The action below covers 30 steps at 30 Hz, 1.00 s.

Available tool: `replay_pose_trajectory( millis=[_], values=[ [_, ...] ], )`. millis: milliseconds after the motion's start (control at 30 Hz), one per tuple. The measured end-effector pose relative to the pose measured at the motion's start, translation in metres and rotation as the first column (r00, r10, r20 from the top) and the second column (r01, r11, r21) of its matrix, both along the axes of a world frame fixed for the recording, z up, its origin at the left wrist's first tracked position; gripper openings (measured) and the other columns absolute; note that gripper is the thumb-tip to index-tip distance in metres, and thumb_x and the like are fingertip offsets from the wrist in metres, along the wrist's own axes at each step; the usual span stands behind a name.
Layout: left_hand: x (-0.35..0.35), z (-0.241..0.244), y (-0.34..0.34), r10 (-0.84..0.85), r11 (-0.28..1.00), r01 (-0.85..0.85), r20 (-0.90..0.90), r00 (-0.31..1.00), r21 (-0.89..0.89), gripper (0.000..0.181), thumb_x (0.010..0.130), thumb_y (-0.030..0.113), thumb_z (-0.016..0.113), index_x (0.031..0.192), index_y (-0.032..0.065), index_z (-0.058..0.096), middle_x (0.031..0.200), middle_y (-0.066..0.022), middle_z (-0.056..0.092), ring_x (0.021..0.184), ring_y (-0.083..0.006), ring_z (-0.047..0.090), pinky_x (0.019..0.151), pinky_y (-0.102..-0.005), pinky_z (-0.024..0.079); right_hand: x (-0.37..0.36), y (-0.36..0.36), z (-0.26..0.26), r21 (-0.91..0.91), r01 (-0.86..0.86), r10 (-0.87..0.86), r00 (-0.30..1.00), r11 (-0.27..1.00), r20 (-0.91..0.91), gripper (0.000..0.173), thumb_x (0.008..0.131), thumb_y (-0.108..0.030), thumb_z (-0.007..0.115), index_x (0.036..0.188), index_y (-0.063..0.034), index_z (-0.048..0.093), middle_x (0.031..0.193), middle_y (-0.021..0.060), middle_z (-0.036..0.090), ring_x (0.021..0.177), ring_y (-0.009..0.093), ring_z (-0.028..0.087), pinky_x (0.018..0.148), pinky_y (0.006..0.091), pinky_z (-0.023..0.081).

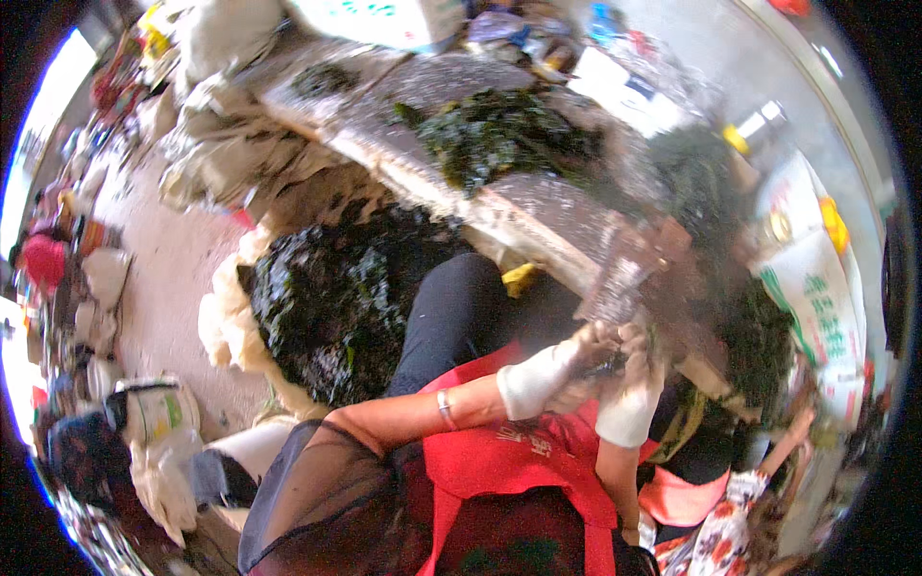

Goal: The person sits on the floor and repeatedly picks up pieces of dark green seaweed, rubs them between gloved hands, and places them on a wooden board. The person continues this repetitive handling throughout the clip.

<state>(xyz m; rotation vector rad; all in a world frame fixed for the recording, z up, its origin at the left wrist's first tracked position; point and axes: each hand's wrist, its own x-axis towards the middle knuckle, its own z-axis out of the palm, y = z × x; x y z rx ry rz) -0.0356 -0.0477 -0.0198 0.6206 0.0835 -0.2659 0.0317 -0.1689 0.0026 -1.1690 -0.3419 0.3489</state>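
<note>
My left hand (pixel 576 360), in a whitish glove with dirty fingers, is at centre right above my lap. Close against it is my right hand (pixel 634 367), gloved the same way. The fingers of both are curled around a small dark piece that looks like seaweed; blur hides its shape. Just beyond the hands is a blurred brownish surface (pixel 623 266). A dark green seaweed heap (pixel 504 137) lies on the long board (pixel 555 216). A larger, wet, blackish heap (pixel 338 288) fills an open pale sack (pixel 227 324) left of my knee.
More dark green seaweed (pixel 756 331) lies to the right, near a white printed sack (pixel 821 309). Another person's arm (pixel 785 439) shows at lower right. A white bucket (pixel 162 410) stands at lower left. Stuffed sacks (pixel 230 36) are beyond the board's left end.
</note>
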Motion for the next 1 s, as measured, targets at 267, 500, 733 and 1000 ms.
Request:
replay_pose_trajectory(
  millis=[267, 500, 733, 1000],
  values=[
    [0.007, 0.019, -0.003, -0.021, 0.889, 0.017, 0.003, 1.000, 0.458, 0.026, 0.094, 0.026, 0.051, 0.096, 0.0051, 0.066, 0.073, 0.0003, 0.058, 0.063, -0.0098, 0.053, 0.056, -0.0243, 0.045, 0.035, -0.034, 0.000, 0.208, -0.074, 0.108, 0.981, 0.975, -0.161, 0.023, 0.085, -0.025, 0.065, 0.094, -0.0047, 0.058, 0.089, 0.0087, 0.061, 0.091, 0.029, 0.061, 0.085, 0.0451, 0.049],
    [0.057, -0.015, 0.026, -0.196, 0.170, -0.340, 0.370, 0.908, 0.925, 0.018, 0.088, 0.012, 0.054, 0.099, 0.0062, 0.066, 0.088, -0.0073, 0.066, 0.078, -0.0165, 0.063, 0.073, -0.0255, 0.049, 0.082, -0.051, -0.016, -0.411, -0.170, 0.097, 0.976, 0.896, -0.193, 0.022, 0.086, -0.018, 0.066, 0.100, -0.0029, 0.059, 0.077, 0.0053, 0.060, 0.054, 0.010, 0.054, 0.041, 0.0217, 0.045],
    [0.123, -0.008, 0.038, 0.013, 0.175, -0.244, 0.245, 0.969, 0.954, 0.030, 0.084, 0.023, 0.063, 0.107, 0.0040, 0.063, 0.093, -0.0169, 0.067, 0.084, -0.0217, 0.064, 0.076, -0.0326, 0.048, 0.122, -0.032, -0.023, -0.569, 0.366, 0.147, 0.734, 0.737, 0.663, 0.016, 0.082, -0.011, 0.065, 0.095, -0.0030, 0.063, 0.079, 0.0115, 0.067, 0.063, 0.016, 0.063, 0.056, 0.0319, 0.050],
    [0.157, -0.052, 0.039, 0.365, 0.493, -0.362, 0.190, 0.911, 0.791, 0.032, 0.090, 0.021, 0.058, 0.109, -0.0041, 0.060, 0.093, -0.0085, 0.066, 0.083, -0.0135, 0.055, 0.076, -0.0283, 0.046, 0.150, -0.001, -0.049, -0.432, -0.043, -0.089, 0.956, 0.901, -0.280, 0.011, 0.084, -0.012, 0.062, 0.092, -0.0071, 0.058, 0.068, 0.0054, 0.062, 0.043, 0.015, 0.052, 0.034, 0.0292, 0.038]
  ],
)
